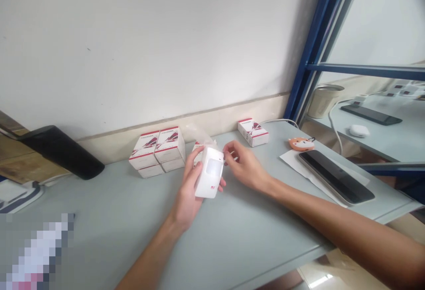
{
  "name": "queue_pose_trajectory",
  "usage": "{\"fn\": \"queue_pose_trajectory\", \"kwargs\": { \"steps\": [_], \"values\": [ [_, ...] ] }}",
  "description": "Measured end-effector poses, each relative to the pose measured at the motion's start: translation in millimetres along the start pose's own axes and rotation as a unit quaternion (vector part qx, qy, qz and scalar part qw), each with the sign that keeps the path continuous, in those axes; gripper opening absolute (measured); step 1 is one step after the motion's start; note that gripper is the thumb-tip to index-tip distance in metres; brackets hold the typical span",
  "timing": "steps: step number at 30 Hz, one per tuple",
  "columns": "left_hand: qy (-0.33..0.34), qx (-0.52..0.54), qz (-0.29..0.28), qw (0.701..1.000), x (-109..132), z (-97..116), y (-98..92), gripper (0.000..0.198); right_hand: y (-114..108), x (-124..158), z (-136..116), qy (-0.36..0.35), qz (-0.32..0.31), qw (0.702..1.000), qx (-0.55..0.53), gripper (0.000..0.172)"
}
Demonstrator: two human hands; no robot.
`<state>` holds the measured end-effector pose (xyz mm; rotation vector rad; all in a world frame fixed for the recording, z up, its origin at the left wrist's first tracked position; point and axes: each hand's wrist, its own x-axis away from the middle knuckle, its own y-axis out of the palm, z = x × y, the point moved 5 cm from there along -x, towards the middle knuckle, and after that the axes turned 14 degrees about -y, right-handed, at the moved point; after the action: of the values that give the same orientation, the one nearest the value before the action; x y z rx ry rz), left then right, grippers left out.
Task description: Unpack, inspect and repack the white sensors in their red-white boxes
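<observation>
My left hand (187, 192) is wrapped round a white motion sensor (211, 183) with a pale lens window and a small red mark, its front tilted up toward me. At the sensor's upper right edge is my right hand (244, 164), with its thumb and fingers pinched together. Whatever the pinch holds, if anything, is too small to make out. Just behind the sensor, partly hidden by it, is a small white and red box (198, 149) with clear plastic (199, 133) by it.
Several white and red boxes (157, 150) are stacked against the wall, and another box (253, 132) lies farther right. To the right, a black-topped device (335, 177) rests on white paper (288, 159) beside an orange animal-face case (301, 144). A black cylinder (63, 150) lies left; a blue-framed glass partition (303, 59) stands right.
</observation>
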<state>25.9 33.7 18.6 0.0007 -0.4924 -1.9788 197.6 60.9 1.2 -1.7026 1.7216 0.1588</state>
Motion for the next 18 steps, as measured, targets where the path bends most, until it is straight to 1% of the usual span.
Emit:
{"fn": "queue_pose_trajectory", "kwargs": {
  "steps": [2,4,7,10,12,13,14,15,16,18],
  "values": [
    [0.005,-0.010,0.006,1.000,0.4,0.1,0.5,0.056,1.3,0.8,0.5,0.011,0.006,1.000,-0.015,0.015],
    [0.013,-0.009,0.026,1.000,0.8,0.4,-0.9,0.055,1.9,1.3,-4.1,-0.005,0.001,1.000,0.000,0.012],
    [0.023,0.001,0.061,0.998,0.4,-0.1,-5.4,0.047,1.1,2.6,-18.0,-0.065,-0.010,0.997,0.041,0.007],
    [0.031,0.015,0.082,0.996,-0.9,-1.1,-9.2,0.035,-1.4,4.8,-36.1,-0.151,-0.016,0.987,0.050,0.006],
    [0.036,0.026,0.085,0.995,-1.6,-0.9,-10.2,0.033,-1.5,5.9,-46.6,-0.194,-0.037,0.979,0.043,0.007],
    [0.039,0.030,0.085,0.995,-1.7,-0.5,-10.1,0.035,-0.9,6.0,-50.1,-0.201,-0.050,0.978,0.028,0.006],
    [0.040,0.031,0.084,0.995,-1.7,0.1,-9.9,0.037,0.1,5.5,-51.9,-0.193,-0.061,0.979,0.001,0.008],
    [0.039,0.030,0.083,0.995,-1.6,0.6,-9.6,0.038,0.8,4.6,-51.6,-0.168,-0.063,0.983,-0.034,0.015],
    [0.037,0.026,0.083,0.995,-1.6,1.0,-9.4,0.040,1.1,3.4,-49.1,-0.127,-0.053,0.988,-0.077,0.022],
    [0.036,0.015,0.084,0.996,-1.6,0.9,-9.7,0.042,1.7,2.4,-38.1,-0.012,-0.014,0.985,-0.169,0.029]
  ]
}}
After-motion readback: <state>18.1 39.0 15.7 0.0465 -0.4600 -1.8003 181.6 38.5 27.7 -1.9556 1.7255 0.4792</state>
